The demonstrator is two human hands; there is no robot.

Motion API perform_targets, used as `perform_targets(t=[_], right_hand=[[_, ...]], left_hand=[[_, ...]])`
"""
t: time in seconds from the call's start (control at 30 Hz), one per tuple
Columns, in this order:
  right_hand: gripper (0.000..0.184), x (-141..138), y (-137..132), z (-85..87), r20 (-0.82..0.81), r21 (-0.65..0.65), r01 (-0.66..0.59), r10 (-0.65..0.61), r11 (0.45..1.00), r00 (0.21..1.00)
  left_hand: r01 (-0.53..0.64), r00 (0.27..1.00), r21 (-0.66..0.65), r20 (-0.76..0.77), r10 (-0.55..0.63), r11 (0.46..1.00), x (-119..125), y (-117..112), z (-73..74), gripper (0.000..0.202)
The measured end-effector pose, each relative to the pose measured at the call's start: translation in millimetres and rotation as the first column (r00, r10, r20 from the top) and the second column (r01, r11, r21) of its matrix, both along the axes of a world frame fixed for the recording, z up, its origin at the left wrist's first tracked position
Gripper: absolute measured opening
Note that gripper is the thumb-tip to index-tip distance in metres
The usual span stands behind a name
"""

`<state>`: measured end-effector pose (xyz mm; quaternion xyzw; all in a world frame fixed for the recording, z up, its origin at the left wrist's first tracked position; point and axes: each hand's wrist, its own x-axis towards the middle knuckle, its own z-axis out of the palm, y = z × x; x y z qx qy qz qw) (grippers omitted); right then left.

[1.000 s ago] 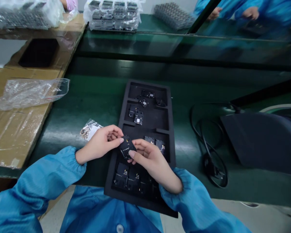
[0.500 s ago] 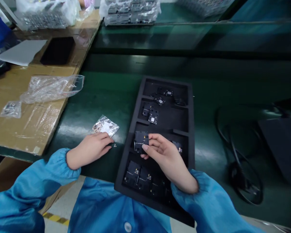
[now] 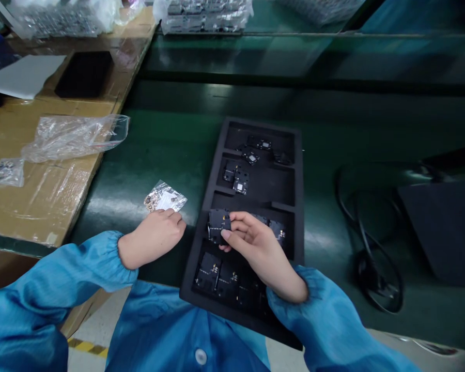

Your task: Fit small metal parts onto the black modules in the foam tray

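Observation:
Between thumb and fingers, my right hand (image 3: 251, 245) grips a flat, square black electronic module (image 3: 217, 225) with small gold contacts, just above a compartment of the black foam tray (image 3: 299, 181). On the green table left of the tray, my left hand (image 3: 155, 235) rests with fingers curled down. Its fingertips are hidden, so whatever they pinch cannot be seen. Just beyond its knuckles lies a small clear zip bag (image 3: 165, 197) of tiny copper-coloured parts with a white label. Similar black modules (image 3: 225, 276) fill the tray's nearest compartment; several other pieces lie in the farther ones.
A cardboard-covered surface (image 3: 62, 196) on the left bears an empty-looking plastic bag (image 3: 77, 137), a small parts bag (image 3: 6, 171) and a black pad (image 3: 85, 74). At right are a coiled black cable (image 3: 366, 243) and a dark box (image 3: 437, 227). Wrapped stacks (image 3: 203, 15) stand at the back.
My left hand has moved slightly right, turning its back upward and covering the tiny gold parts that lay by its fingertips. My right hand still holds the module; the view has shifted a little.

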<state>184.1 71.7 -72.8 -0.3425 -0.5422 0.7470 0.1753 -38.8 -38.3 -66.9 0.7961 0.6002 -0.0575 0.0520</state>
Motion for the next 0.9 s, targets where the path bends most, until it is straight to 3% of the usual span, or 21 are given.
perform_targets(t=[0.3, 0.67, 0.8, 0.9], right_hand=[[0.031, -1, 0, 0.6, -0.001, -0.010, -0.004, 0.004, 1.000, 1.000], [0.034, -2, 0, -1.9, -0.005, -0.012, 0.007, -0.007, 1.000, 1.000], [0.039, -1, -2, -1.5, -0.033, 0.001, 0.028, -0.028, 1.000, 0.999], [0.048, 0, -4, 0.7, -0.032, 0.085, 0.056, -0.054, 0.995, 0.998]], left_hand=[[-0.009, 1.000, -0.059, 0.025, 0.011, 0.998, -4, 6, 2.0, 0.009], [-0.047, 0.984, -0.182, 0.164, 0.077, 0.982, -10, 6, 1.3, 0.009], [-0.060, 0.952, -0.201, 0.284, 0.117, 0.978, -14, 5, 6.7, 0.011], [-0.094, 0.859, -0.192, 0.480, 0.177, 0.977, -17, 4, 17.7, 0.011]])
